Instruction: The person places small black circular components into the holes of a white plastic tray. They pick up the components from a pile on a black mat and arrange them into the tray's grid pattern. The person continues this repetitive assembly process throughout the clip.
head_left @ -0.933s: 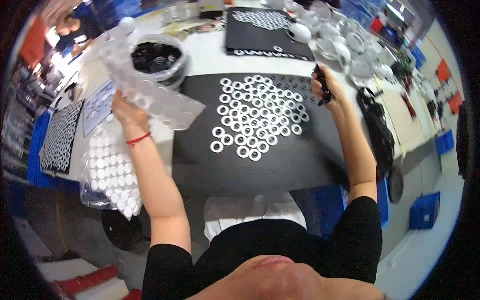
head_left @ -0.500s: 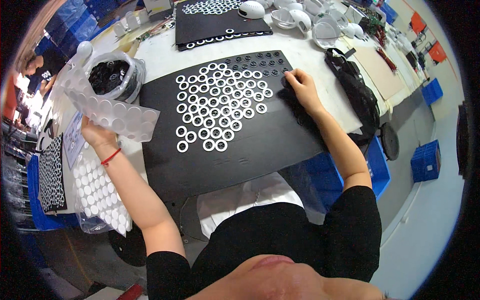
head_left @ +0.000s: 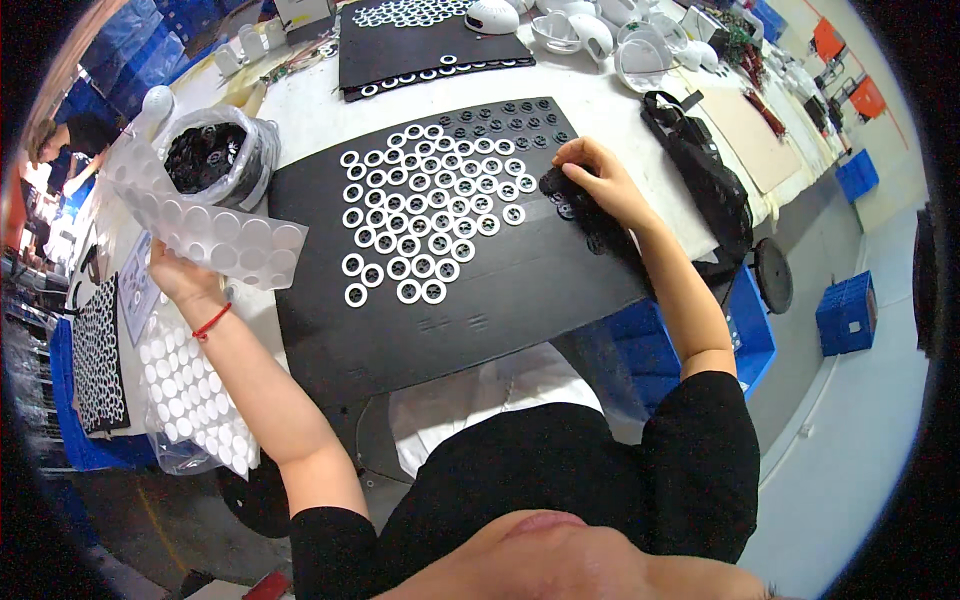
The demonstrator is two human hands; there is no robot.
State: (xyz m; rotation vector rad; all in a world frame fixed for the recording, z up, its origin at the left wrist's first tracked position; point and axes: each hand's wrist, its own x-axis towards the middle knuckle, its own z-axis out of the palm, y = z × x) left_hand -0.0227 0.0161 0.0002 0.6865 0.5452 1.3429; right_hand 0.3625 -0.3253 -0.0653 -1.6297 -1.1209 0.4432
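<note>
My left hand [head_left: 185, 280] is closed on the lower edge of a translucent sticker sheet [head_left: 225, 240] with round stickers in rows, held up left of the black board [head_left: 400, 350]. On the board lie several small black round parts with white rings [head_left: 420, 215]. Bare black round parts [head_left: 510, 122] sit in rows at its far right. My right hand [head_left: 605, 185] is by the board's right edge, fingers bent and thumb tip near the forefinger. What they pinch, if anything, is hidden. Beneath it lies a heap of loose black parts [head_left: 565, 205].
A bag-lined tub [head_left: 262, 165] of black parts stands at the left. White round stickers [head_left: 195, 390] lie on sheets below it. Another board [head_left: 430, 55] with ringed parts, white shells [head_left: 640, 60] and a black bag [head_left: 700, 170] lie farther off. A blue bin [head_left: 750, 330] stands at right.
My right hand has moved from the row of bare black parts a little toward the loose heap at the board's right edge. My left hand still holds the sticker sheet.
</note>
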